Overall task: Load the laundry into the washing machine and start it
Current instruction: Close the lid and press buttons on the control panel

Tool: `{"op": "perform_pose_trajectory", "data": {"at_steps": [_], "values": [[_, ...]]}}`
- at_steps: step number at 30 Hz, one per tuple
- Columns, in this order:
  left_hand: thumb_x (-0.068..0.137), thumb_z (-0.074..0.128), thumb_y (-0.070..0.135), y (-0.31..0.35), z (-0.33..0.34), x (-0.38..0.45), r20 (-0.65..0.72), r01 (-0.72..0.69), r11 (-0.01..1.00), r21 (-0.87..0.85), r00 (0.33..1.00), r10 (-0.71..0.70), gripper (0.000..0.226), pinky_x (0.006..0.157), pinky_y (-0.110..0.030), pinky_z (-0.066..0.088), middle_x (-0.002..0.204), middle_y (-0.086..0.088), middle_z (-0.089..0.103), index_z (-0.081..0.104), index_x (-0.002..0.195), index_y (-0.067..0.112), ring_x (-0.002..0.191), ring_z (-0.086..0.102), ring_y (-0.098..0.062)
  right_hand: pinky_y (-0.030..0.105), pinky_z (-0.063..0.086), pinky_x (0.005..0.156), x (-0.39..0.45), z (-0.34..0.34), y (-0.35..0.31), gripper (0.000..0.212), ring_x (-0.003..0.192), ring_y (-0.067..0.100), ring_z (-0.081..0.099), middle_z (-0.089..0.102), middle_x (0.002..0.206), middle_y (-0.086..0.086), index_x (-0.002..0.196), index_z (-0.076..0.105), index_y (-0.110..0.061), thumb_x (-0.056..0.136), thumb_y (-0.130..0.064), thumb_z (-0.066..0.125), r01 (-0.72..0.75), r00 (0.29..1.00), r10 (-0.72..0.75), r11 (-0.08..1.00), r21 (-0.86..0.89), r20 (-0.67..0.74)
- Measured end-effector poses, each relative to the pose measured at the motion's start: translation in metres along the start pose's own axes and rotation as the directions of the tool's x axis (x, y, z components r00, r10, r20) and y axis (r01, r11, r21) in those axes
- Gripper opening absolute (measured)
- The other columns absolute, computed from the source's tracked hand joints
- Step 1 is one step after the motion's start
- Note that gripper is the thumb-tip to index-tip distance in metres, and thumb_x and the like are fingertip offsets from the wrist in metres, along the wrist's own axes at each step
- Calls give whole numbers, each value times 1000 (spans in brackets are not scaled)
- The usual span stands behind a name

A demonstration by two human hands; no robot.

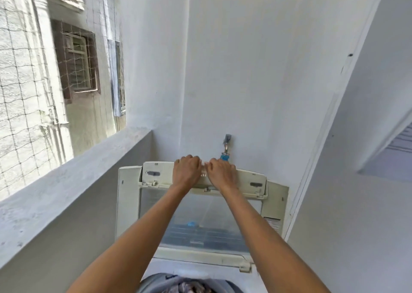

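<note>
A white top-loading washing machine (127,203) stands against the wall in front of me. Its lid (200,223), which has a clear window, is lifted up off the drum. My left hand (186,172) and my right hand (221,174) sit side by side on the lid's far top edge, fingers curled over it. At the bottom of the view the grey drum rim shows, with patterned laundry (189,287) inside it.
A tap with a blue hose fitting (227,146) sticks out of the wall just behind my right hand. A low parapet wall (73,181) runs along the left, with netting and a neighbouring building beyond. A white wall closes in on the right.
</note>
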State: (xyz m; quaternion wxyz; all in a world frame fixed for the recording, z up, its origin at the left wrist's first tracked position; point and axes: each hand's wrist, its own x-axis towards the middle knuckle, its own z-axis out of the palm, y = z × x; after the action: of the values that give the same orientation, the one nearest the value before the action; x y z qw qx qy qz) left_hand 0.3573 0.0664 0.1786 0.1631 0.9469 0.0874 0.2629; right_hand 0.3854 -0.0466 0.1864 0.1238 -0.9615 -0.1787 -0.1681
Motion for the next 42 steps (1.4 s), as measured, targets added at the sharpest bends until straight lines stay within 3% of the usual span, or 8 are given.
{"op": "perform_pose_trajectory", "data": {"at_steps": [6,12,19,27,30,34,39,42], "values": [[98,36,31,1,-7,-25,-2,-39,997,61,999,39,34,98,-37,33,118,-8,57,62,117,18,115,47,-27,42,40,91,-26,-15,16,51,109,31,57,63,117,13,113,56,-12,98,-53,30,183,983,-183,982,-42,5],[100,31,35,19,-56,-72,201,-19,996,88,980,1,41,95,-39,36,122,-13,58,62,112,12,113,54,-31,33,37,67,-60,-60,19,63,80,23,57,61,81,3,75,55,-17,83,-76,34,218,905,-216,975,36,367],[100,22,49,24,-98,-140,704,51,998,36,707,-62,65,103,-37,34,132,-14,55,63,117,2,119,51,-29,25,33,58,-145,-76,2,47,56,8,44,47,56,-10,55,50,-23,77,-63,63,106,660,-242,967,231,711],[99,19,52,3,-77,-258,869,89,996,-16,493,-30,68,62,-31,38,75,-13,52,64,101,0,58,44,-22,27,29,59,-269,-40,-10,50,62,11,40,41,66,-7,62,41,-23,82,-67,51,116,535,-166,986,122,828],[99,16,54,-12,-49,-300,907,97,995,6,418,-46,72,62,-32,43,87,-19,60,60,106,-3,62,51,-25,29,40,81,-312,-4,-6,48,88,17,54,58,95,0,80,57,-22,88,-66,41,80,479,-139,990,115,867],[100,18,51,-22,-22,-338,862,46,999,24,505,-44,67,85,-38,43,120,-25,59,55,118,-1,100,58,-33,37,36,104,-343,33,1,67,120,30,51,54,134,14,118,59,-5,97,-58,26,26,497,-85,996,83,863],[100,27,47,-29,-2,-365,812,-41,993,111,580,-67,52,92,-40,43,127,-15,56,45,134,11,115,54,-33,33,36,84,-362,59,4,38,114,27,54,59,123,13,93,54,-18,101,-43,26,80,542,-86,996,50,836],[99,28,48,-33,8,-377,793,-4,987,159,597,-125,51,94,-40,42,122,-13,61,58,116,11,113,56,-29,35,41,83,-372,73,8,37,105,24,58,65,111,8,87,58,-21,100,-41,30,84,587,-80,996,38,806]]}}
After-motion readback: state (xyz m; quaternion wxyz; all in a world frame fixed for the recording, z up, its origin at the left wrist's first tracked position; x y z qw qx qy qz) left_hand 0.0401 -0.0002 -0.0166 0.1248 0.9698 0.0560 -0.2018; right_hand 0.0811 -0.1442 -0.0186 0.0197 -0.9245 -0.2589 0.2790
